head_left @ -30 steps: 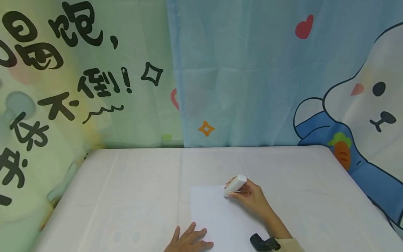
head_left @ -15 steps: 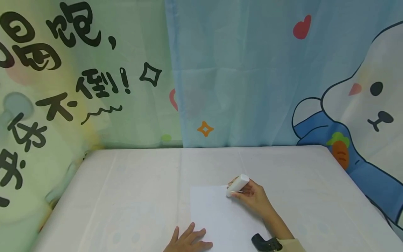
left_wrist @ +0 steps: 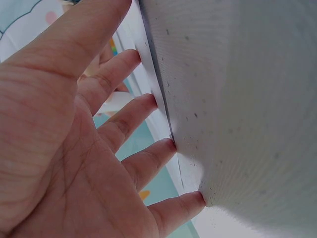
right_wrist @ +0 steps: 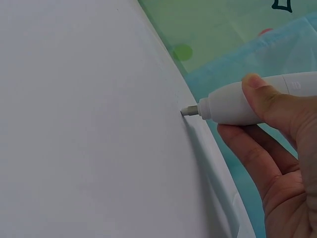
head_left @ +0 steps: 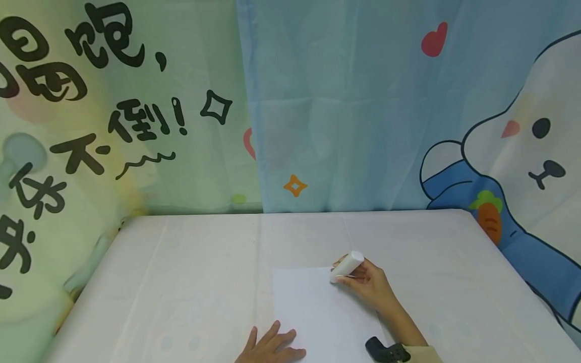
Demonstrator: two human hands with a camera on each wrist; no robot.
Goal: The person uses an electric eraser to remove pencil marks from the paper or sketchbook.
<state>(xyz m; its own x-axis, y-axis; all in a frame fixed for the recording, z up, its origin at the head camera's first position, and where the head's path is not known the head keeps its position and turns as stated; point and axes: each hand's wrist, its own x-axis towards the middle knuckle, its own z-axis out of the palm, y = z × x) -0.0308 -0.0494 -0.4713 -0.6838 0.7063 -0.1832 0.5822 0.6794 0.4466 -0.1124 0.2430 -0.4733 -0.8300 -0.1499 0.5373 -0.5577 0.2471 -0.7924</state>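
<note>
My right hand (head_left: 369, 287) pinches a white electric eraser (head_left: 347, 266) between thumb and fingers. The eraser is tilted, its thick rear end up. In the right wrist view the narrow tip of the electric eraser (right_wrist: 242, 104) touches the sheet of white paper (right_wrist: 99, 119), close to the paper's far edge. My left hand (head_left: 272, 348) lies with fingers spread at the paper's lower left. Seen from the left wrist, the fingertips of the left hand (left_wrist: 94, 144) press on the surface at the sheet's edge. No marks can be made out on the paper.
A white cloth covers the table (head_left: 195, 262), whose far edge meets a printed curtain (head_left: 345, 126) with a cartoon animal and large lettering. A black wrist strap device (head_left: 386, 350) sits at the right wrist, over the paper's lower right part.
My right hand and the electric eraser have slid a little to the right along the far part of the paper. The left hand has stayed in place.
</note>
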